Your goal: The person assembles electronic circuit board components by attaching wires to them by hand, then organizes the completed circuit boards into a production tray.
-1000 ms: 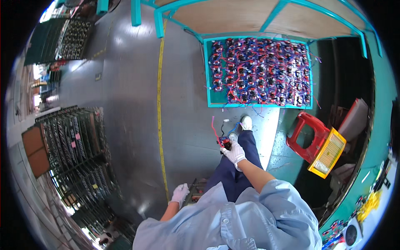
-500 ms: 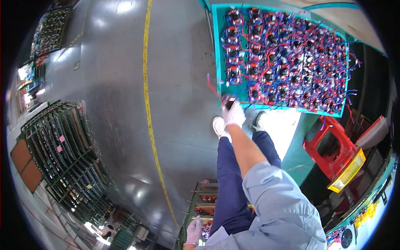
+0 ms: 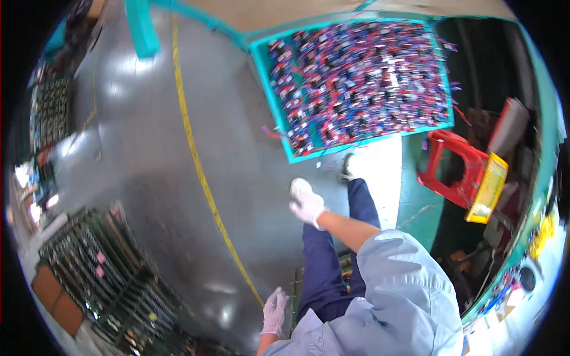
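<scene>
My right hand [image 3: 309, 208], in a white glove, hangs over my left shoe and leg with its fingers loosely apart and nothing visible in them. Low in the view, my left hand [image 3: 275, 313], also gloved, is held beside my left leg, fingers extended and holding nothing I can see. Ahead of both hands is a turquoise-edged tray [image 3: 274, 107] packed with rows of small dark parts [image 3: 368, 77] carrying red, blue and purple wires. Motion blurs these parts. Some wires stick out over the tray's edges.
A red plastic stool [image 3: 430, 172] stands right of the tray, with a yellow panel [image 3: 488, 188] against it. On the left, a rack of stacked boards [image 3: 113, 273] stands beyond a yellow floor line [image 3: 191, 142]. A turquoise post [image 3: 141, 29] rises at the far left.
My right hand has drawn back from the tray's near-left corner, and the dark wired part it held is gone from it. My left hand has risen slightly. The view has turned.
</scene>
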`<state>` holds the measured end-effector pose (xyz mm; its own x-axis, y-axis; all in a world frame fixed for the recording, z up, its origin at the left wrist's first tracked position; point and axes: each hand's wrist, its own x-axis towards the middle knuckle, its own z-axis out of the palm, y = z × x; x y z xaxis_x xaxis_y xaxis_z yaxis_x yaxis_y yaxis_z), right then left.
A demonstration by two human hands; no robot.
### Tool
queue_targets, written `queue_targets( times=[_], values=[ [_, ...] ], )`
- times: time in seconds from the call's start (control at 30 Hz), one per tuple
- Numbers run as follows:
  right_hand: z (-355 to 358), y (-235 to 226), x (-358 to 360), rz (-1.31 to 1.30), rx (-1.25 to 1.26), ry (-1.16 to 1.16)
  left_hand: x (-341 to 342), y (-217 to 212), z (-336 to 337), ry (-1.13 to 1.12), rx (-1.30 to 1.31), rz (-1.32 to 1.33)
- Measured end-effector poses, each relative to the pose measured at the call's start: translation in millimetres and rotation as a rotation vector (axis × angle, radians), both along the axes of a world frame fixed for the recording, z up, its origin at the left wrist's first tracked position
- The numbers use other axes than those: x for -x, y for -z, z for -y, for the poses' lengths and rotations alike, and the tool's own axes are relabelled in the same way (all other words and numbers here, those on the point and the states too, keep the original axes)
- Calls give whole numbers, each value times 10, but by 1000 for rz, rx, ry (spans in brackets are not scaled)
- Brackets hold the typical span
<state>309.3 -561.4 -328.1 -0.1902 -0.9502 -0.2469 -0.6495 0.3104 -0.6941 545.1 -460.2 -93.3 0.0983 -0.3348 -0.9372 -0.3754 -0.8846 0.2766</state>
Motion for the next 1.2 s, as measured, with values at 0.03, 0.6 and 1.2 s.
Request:
queue_targets(
  times=[0.03, 0.6, 1.2],
  values=[
    [-90, -363, 16, 379, -360, -131, 63, -63, 241, 32, 65, -16],
    [-2418, -1482, 828, 642, -318, 1005, 4304, -1517, 4016, 1345, 1984, 252],
    [-3416, -1411, 625, 941, -240, 1521, 4574, -936, 3639, 1706, 1438, 453]
  ],
)
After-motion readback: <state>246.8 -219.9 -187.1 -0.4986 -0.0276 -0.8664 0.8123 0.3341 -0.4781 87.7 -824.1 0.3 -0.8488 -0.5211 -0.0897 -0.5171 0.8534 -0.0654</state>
